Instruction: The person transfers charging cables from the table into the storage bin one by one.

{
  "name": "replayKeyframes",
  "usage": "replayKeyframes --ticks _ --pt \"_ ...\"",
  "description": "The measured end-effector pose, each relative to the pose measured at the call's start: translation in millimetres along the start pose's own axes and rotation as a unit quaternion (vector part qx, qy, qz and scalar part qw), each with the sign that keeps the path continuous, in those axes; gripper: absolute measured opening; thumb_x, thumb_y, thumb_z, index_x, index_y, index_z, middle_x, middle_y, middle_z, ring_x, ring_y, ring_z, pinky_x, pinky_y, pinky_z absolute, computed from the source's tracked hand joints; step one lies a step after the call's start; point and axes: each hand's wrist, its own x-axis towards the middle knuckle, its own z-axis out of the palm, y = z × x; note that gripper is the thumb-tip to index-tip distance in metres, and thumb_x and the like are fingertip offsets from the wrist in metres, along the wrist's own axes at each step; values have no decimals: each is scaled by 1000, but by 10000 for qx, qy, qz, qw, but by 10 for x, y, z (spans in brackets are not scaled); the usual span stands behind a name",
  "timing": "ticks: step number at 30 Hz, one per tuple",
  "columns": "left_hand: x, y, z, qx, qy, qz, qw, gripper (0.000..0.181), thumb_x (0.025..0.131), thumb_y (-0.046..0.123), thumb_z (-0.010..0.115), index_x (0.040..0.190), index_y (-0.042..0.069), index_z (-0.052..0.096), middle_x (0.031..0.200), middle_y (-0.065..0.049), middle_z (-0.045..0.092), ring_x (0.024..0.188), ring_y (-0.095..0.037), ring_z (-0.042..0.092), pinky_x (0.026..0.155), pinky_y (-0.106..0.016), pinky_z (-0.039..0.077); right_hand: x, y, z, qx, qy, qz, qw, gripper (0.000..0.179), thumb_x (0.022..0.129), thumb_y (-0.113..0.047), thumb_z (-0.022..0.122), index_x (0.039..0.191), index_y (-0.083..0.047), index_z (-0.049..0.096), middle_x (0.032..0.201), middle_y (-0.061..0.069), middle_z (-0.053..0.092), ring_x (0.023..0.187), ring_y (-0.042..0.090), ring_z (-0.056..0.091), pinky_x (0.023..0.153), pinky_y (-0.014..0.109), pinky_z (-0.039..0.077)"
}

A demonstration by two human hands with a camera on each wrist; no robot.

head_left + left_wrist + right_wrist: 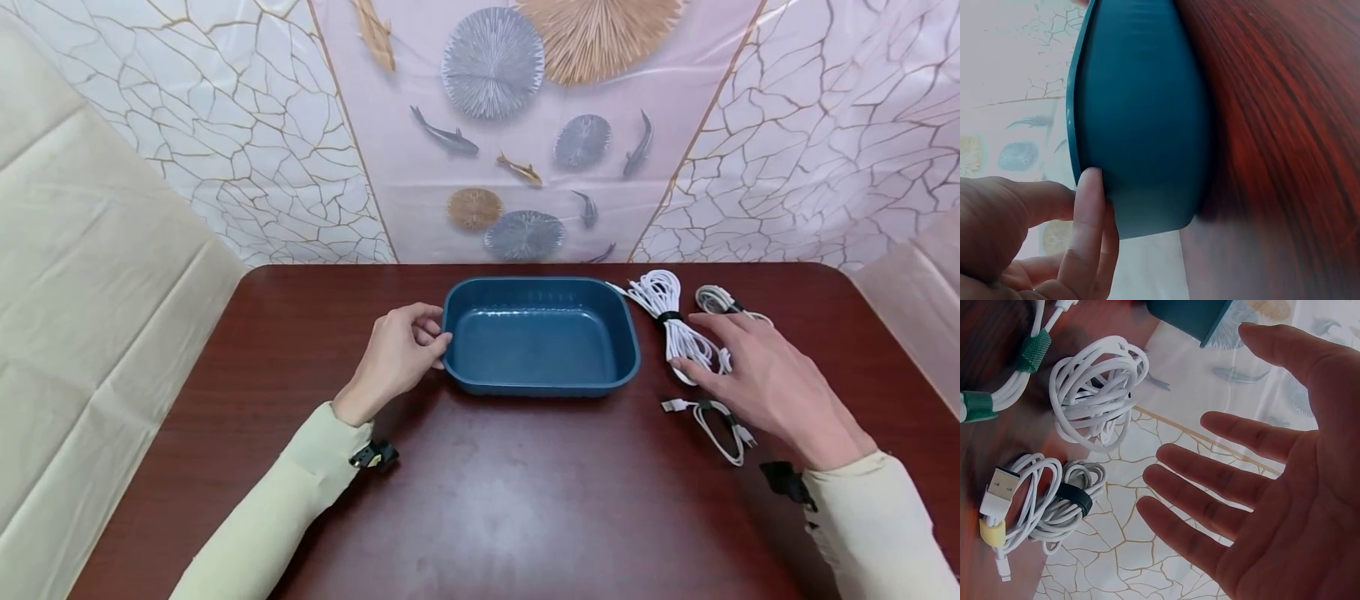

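A blue rectangular plastic bin point(540, 346) rests on the dark wood table. My left hand point(401, 350) pinches its left rim; in the left wrist view, the thumb and fingers point(1089, 212) meet at the bin's edge. My right hand point(772, 383) hovers over the cables with its fingers spread, holding nothing. Under its fingertips lies a long white cable bundle point(660, 293) tied with a black strap. Closer to me is a short white USB cable point(716, 425). The right wrist view shows a USB cable with a yellow band point(992, 531) beside a grey coiled cable point(1072, 500).
The dark wood table point(480, 500) extends toward me in front of the bin. A patterned sheet point(525, 167) hangs behind the table's far edge, and pale cloth point(90, 333) hangs on the left side.
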Motion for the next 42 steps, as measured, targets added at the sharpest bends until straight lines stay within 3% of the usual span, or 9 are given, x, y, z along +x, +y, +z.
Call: replayKeyframes --ticks 6,12,17,26,34,42 --pt "31 36 41 -125 -98 50 9999 43 92 4 73 132 -3 61 102 -17 66 69 -14 70 59 -29 64 -20 1 -37 -19 29 59 10000 77 93 -61 63 148 -9 49 146 26 50 134 48 41 94 76 44" --pt "37 68 54 -251 -92 -4 9996 45 91 2 73 134 -4 60 104 -18 65 72 -17 71 62 -38 66 -38 39 -81 -77 197 49 9998 78 91 -55 69 147 -5 48 144 30 49 132 50 42 98 75 42" --pt "62 102 93 -376 -159 -33 9992 48 91 1 72 136 -4 58 105 -19 65 76 -19 72 65 -44 67 -61 112 -119 -96 252 34 9996 75 92 -50 71 146 -2 49 139 32 50 125 50 45 93 73 43" --pt "80 78 6 -172 -265 -38 9995 56 92 3 72 145 1 54 111 -17 66 72 -16 73 63 -39 66 18 119 -76 62 242 -131 9996 75 89 -49 74 142 0 52 135 31 54 116 46 51 91 67 46" --pt "73 5 -23 -129 -382 11 9992 53 92 5 71 143 2 56 104 -16 66 69 -15 72 64 -38 66 18 83 -43 77 235 -94 9996 73 88 -49 76 140 -1 55 132 28 55 112 44 53 86 65 49" --pt "55 -20 -44 -52 -335 -64 9994 55 92 4 72 144 2 55 108 -16 64 72 -16 72 63 -35 66 53 39 -12 138 183 -198 9995 67 88 -45 77 137 -5 58 137 27 55 122 44 50 92 66 47"
